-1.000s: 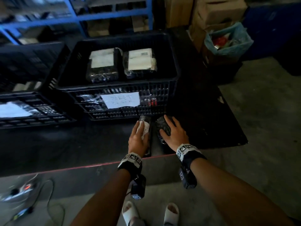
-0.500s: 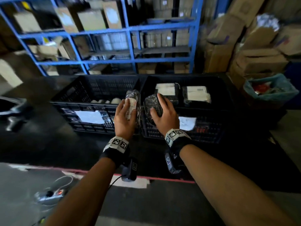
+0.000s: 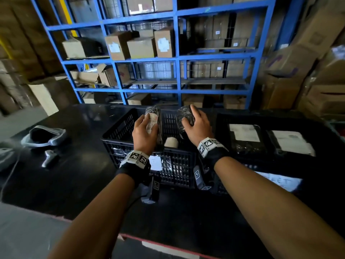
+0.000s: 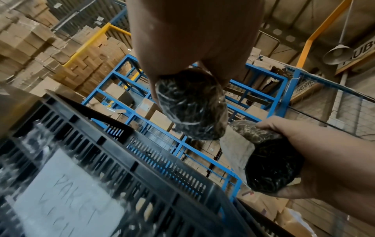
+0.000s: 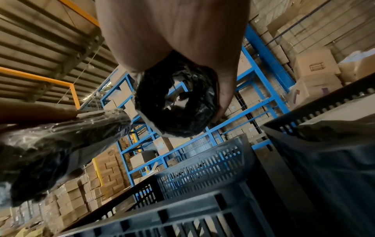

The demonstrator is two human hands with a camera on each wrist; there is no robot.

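Observation:
My left hand grips a long black bundle wrapped in clear plastic with a white label, seen end-on in the left wrist view. My right hand grips a second, rounder black wrapped bundle, which fills the right wrist view. Both bundles hang side by side, a little apart, above the open left black crate. A beige roll lies inside that crate. A handwritten paper label is stuck on the crate's front wall.
A second black crate stands close on the right and holds two flat packets with white labels. Both crates sit on a black table. A grey pouch and a small grey tool lie at its left. Blue shelving with cardboard boxes stands behind.
Both hands have lifted their bundles from the table's front edge, by the right crate, up and leftward to above the left crate. The view has risen toward the shelving.

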